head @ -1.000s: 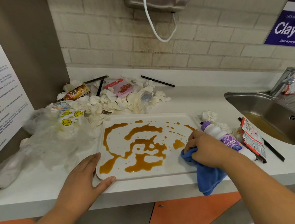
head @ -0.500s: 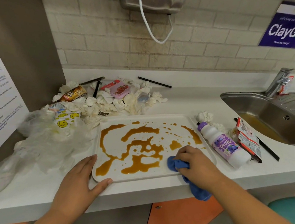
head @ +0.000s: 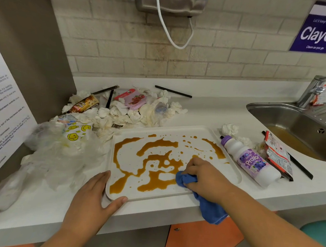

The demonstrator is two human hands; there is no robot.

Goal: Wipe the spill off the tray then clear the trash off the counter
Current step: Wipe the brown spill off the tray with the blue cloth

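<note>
Half the cloth under right hand

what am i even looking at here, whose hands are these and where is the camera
There is no machine here. A person wears a wide-angle camera on the head, looking down at their own two hands, so every picture comes from that one view. The left hand rests with straight fingers against the near left corner of a white tray, which sits on a counter. The right hand grips a blue cloth pressed onto the tray at the edge of a brown spill. Behind the tray lies a heap of crumpled tissues. To its left are plastic bags. To its right a white bottle lies on its side, and past that is a steel sink.
</note>
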